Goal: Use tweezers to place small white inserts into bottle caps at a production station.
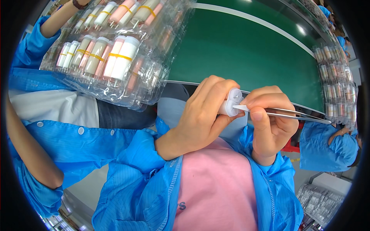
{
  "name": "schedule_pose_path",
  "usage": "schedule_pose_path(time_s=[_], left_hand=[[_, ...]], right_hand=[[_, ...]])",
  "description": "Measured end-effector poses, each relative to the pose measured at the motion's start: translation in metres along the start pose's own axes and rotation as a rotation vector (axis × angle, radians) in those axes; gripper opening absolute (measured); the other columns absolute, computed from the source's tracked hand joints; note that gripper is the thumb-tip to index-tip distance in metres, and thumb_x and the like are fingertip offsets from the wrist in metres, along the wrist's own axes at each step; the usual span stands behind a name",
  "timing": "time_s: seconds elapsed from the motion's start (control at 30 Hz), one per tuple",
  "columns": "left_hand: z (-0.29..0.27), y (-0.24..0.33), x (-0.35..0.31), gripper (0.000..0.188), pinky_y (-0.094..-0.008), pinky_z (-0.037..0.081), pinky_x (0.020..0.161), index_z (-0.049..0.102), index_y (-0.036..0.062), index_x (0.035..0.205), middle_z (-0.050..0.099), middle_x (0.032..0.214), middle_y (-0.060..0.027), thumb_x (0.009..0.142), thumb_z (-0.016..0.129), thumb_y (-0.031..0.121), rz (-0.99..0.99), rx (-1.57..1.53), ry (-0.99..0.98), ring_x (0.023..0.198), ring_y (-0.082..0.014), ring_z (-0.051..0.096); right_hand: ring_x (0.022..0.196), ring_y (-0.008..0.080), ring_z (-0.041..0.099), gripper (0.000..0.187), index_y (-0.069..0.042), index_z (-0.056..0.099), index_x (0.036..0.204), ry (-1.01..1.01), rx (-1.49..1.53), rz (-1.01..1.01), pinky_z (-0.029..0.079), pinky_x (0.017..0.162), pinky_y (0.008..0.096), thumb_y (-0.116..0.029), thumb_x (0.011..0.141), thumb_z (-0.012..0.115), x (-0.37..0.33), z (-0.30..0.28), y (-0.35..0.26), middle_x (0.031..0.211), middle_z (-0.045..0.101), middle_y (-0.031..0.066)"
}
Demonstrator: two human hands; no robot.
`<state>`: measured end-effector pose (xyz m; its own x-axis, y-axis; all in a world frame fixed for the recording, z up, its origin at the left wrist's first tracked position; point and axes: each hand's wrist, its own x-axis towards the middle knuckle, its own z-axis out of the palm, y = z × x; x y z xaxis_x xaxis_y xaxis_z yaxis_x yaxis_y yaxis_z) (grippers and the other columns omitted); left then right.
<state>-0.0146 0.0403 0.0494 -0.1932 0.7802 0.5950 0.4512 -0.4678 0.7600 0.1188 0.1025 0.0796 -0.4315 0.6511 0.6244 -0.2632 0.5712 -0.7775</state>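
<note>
My left hand (204, 111) is closed round a short white part with a rounded double-lobed end (233, 101), which faces right. Most of its body is hidden by the fingers. In my right hand (271, 115) is a pair of metal tweezers (304, 115), whose joined end sticks out to the right. A small white pointed piece (241, 107) shows at the right fingertips and meets the face of the white part. Whether the tweezers or the fingers grip this piece, I cannot tell. Both hands are close together, above my lap at the near edge of the green surface.
A green work surface (246, 50) lies beyond my hands. At the left, stacked clear plastic trays (150, 77) hold white, grey and pink tubes (125, 57) bundled with yellow bands. More filled trays (339, 88) stand at the far right. A co-worker's blue sleeve (29, 46) is at left.
</note>
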Motion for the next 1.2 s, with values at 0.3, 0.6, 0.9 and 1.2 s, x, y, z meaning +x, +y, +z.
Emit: schedule_pose_path(time_s=[0.3,0.6,0.9,1.2], left_hand=[[-0.004,-0.004,0.001,0.044,-0.0361,0.046,0.066,0.054,-0.0017,0.108,0.055,0.096,-0.0164,0.068,0.071,0.002,0.103,0.15,-0.043,0.081,-0.0307,0.056],[-0.006,-0.003,0.002,0.044,-0.0349,0.045,0.068,0.054,-0.0014,0.107,0.055,0.097,-0.0154,0.068,0.073,0.004,0.133,0.156,-0.027,0.082,-0.0289,0.056],[-0.007,0.002,-0.001,0.045,-0.0294,0.044,0.07,0.051,-0.0008,0.11,0.055,0.097,-0.0118,0.074,0.076,0.012,0.014,-0.16,-0.151,0.083,-0.0202,0.054],[-0.007,0.003,-0.002,0.045,-0.0292,0.044,0.071,0.051,-0.0008,0.11,0.055,0.097,-0.0114,0.075,0.075,0.013,-0.003,-0.203,-0.164,0.083,-0.02,0.054]], right_hand=[[0.066,0.0176,0.059,0.008,0.003,0.062,0.083,-0.005,-0.067,0.028,0.047,0.058,0.0263,0.002,0.077,0.066,0.002,0.0,-0.009,0.077,0.063,0.0145],[0.071,0.0173,0.059,0.012,0.004,0.06,0.087,-0.004,0.056,0.009,0.047,0.063,0.0265,-0.005,0.081,0.064,0.003,-0.006,-0.007,0.08,0.061,0.0145],[0.076,0.0193,0.06,0.015,0.003,0.06,0.09,0.016,0.153,-0.062,0.048,0.067,0.0278,-0.009,0.082,0.065,0.002,-0.009,0.005,0.084,0.062,0.0161],[0.074,0.0193,0.061,0.012,0.003,0.063,0.086,-0.027,0.097,-0.057,0.048,0.065,0.0276,-0.002,0.076,0.066,0.005,-0.012,0.002,0.082,0.064,0.016]])
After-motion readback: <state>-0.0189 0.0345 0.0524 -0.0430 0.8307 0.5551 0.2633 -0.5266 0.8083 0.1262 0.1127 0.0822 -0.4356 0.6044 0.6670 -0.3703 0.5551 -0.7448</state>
